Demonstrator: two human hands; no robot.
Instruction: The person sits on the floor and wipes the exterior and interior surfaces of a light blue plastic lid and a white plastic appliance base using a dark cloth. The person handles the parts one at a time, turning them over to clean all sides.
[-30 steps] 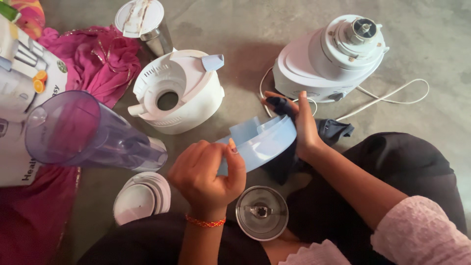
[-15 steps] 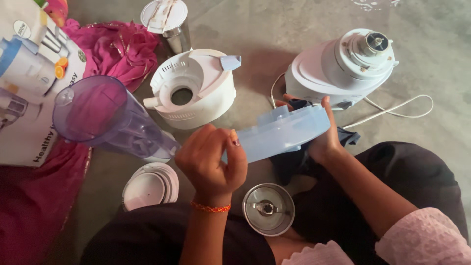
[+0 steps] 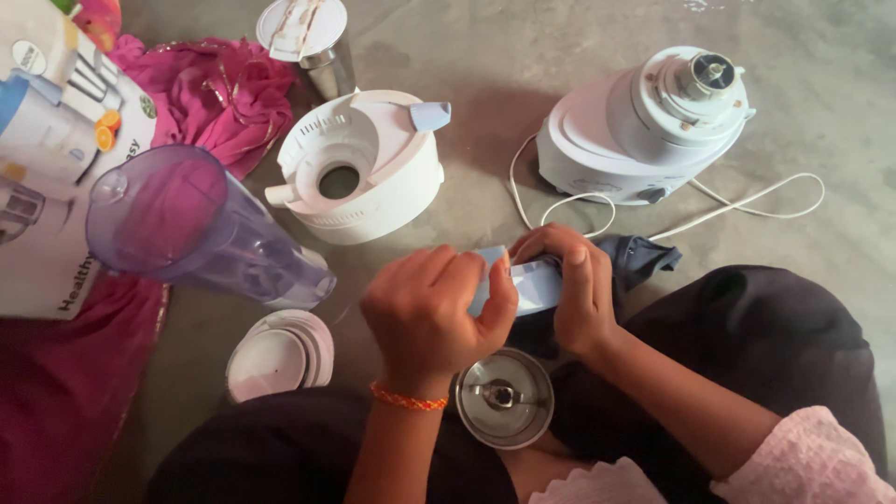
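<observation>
Both my hands hold a pale blue plastic part (image 3: 534, 283) just above my lap. My left hand (image 3: 434, 313) grips its left end, with an orange thread band on the wrist. My right hand (image 3: 574, 280) covers its right end from above. Most of the part is hidden by my fingers. Below the hands a small steel jar with a blade (image 3: 504, 399) stands between my knees. A dark blue cloth (image 3: 644, 257) lies under the right hand.
A white mixer base (image 3: 644, 131) with its white cord (image 3: 747, 201) stands at the back right. A white juicer bowl (image 3: 359, 168), a clear purple jar (image 3: 196, 233) on its side, a white lid (image 3: 280, 355), a steel jar (image 3: 313, 42), a printed carton (image 3: 47, 159) and pink cloth (image 3: 219, 89) lie to the left.
The blue part has turned and dropped lower. My right hand moved from under its far end onto its top, and both hands have closed in around it.
</observation>
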